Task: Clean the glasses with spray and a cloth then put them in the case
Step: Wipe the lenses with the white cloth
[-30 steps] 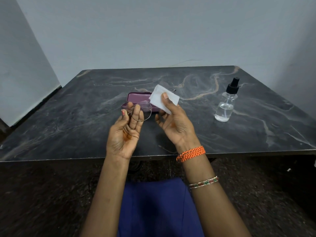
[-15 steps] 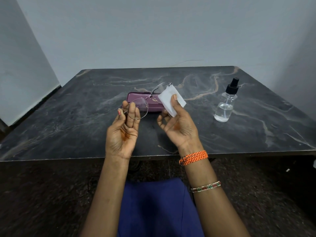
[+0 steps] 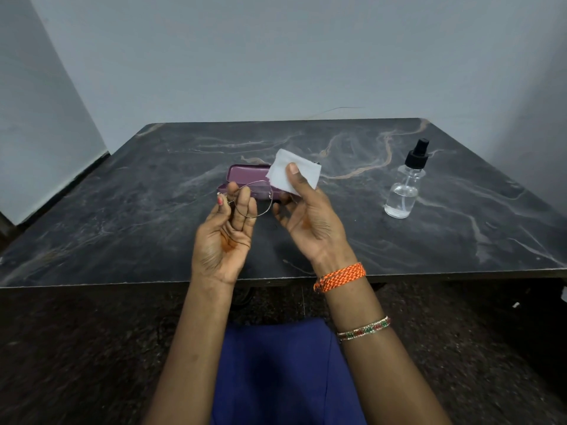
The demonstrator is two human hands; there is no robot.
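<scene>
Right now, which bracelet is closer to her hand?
The orange woven bracelet, right at the wrist of the right hand. The beaded bracelet sits further down the forearm.

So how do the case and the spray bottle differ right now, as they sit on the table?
The case is purple, opaque and lies flat near the middle of the table; the spray bottle is clear glass with a black nozzle and stands upright to the right. The hands partly hide the case, while the bottle stands in full view. Both rest on the table, and neither is held.
</scene>
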